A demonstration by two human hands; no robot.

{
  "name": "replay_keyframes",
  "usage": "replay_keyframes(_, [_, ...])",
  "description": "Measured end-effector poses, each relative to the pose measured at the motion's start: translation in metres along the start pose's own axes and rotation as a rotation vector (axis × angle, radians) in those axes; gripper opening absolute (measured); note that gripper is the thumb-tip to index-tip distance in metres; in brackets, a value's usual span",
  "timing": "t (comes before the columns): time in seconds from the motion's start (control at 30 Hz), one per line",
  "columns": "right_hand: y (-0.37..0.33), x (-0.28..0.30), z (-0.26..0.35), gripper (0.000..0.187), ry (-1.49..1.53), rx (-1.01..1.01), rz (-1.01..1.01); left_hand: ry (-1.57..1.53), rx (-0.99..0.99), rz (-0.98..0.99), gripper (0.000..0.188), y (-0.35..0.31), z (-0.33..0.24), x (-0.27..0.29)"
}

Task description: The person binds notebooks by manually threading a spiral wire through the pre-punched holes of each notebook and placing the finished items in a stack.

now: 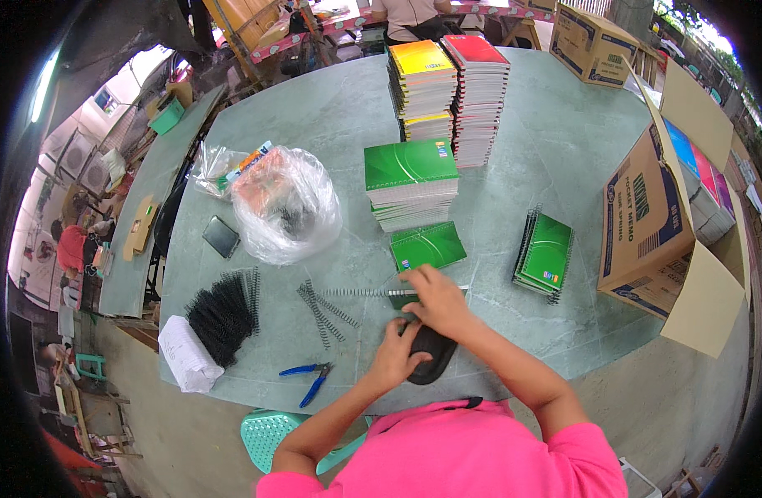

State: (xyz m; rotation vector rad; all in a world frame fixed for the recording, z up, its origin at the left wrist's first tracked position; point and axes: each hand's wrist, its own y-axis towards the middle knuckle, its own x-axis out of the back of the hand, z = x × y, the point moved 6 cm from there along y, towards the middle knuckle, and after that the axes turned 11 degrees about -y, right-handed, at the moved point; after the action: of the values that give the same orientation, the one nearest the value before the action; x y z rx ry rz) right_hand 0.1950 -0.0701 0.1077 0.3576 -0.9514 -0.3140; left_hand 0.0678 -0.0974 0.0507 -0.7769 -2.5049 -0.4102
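Right hand (439, 304) pinches green-covered rectangular paper notebook (400, 302); left hand (394, 357), curled, grip unclear. Protruding dark spiral coil (352, 292) could bend if pushed off-axis.

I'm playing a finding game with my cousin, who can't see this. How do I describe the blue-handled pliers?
On the big grey-green table, go to the edge nearest the person in pink. Between the pile of black coils and the person's left hand lie the pliers, handles spread in a V. Their bright blue handles set them apart from the black coils.
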Motion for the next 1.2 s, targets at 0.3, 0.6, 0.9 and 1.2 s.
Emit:
replay_keyframes(0.3, [-0.034,-0.001,-0.079,0.019,0.496,-0.452,0.283,0.029,0.047,0.034,0.035,0.043,-0.024,0.068])
replay_keyframes(0.6, [-0.038,-0.004,-0.093,0.020,0.522,-0.421,0.288,0.031,-0.132,0.019,0.036,0.050,-0.035,0.067])
replay_keyframes(0.9, [-0.046,-0.005,-0.086,0.020,0.714,-0.556,0.294,-0.057,-0.165,0.017,0.035,0.058,-0.046,0.063])
replay_keyframes(1.2, [-0.064,-0.024,-0.087,0.025,0.694,-0.505,0.386,-0.070,-0.140,0.126,0.033,0.060,-0.052,0.043])
